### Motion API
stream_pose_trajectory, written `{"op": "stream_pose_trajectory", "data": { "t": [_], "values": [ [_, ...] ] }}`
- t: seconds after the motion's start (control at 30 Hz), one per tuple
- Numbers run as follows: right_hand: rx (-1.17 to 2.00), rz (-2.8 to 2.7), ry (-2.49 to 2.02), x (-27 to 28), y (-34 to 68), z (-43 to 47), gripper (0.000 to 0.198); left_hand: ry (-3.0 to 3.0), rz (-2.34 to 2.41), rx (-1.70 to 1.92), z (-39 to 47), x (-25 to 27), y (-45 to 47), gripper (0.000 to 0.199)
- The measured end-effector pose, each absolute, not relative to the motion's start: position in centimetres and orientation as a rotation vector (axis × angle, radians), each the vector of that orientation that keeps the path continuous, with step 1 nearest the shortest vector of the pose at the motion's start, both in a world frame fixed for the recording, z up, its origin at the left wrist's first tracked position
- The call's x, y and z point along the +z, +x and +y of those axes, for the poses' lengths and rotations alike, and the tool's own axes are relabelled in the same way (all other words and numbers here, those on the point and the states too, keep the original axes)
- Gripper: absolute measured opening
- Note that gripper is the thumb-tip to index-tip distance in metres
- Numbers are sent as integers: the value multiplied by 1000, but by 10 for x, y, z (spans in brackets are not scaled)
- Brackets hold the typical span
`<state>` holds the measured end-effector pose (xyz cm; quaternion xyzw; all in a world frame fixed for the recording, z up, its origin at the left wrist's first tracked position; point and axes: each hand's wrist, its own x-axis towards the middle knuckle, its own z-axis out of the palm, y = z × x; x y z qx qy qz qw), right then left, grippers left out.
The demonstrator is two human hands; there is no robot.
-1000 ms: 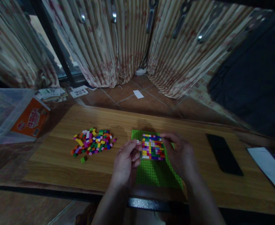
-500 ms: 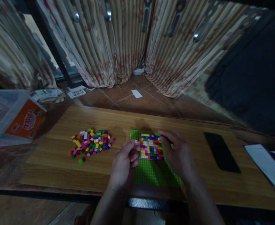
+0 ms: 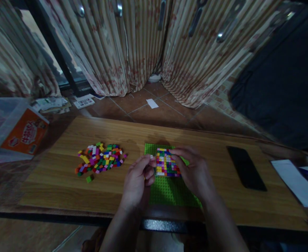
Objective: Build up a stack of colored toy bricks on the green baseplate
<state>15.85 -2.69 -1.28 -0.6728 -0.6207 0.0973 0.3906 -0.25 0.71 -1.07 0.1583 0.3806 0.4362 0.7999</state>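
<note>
My left hand [image 3: 138, 176] is closed, with a small white toy brick [image 3: 151, 157] pinched at thumb and forefinger. It is beside the left edge of a block of multicoloured toy bricks [image 3: 164, 164], set in rows on a green studded baseplate [image 3: 169, 192]. My right hand [image 3: 196, 169] reaches over the block from the right. Its thumb and forefinger come close together at the top row, and whatever they pinch is too small to make out. That hand covers the block's right side.
A loose pile of small coloured bricks [image 3: 103, 159] lies left on the wooden table [image 3: 64, 189], with one green brick [image 3: 89, 179] apart. A black phone-like slab [image 3: 246, 168] and white paper [image 3: 293, 182] lie right. A clear plastic bin [image 3: 1, 154] stands at far left.
My right hand has shifted left along the block's top row, its fingertips now covering more of the upper right. The left hand keeps its pinch on the white brick. The view tilts slightly.
</note>
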Motion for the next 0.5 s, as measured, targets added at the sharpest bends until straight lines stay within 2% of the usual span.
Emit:
{"op": "stream_pose_trajectory", "data": {
  "t": [0.5],
  "values": [
    [245,-1507,-1738,-28,156,-22,15,338,829,936,7,-10,-4,25]
  ]
}}
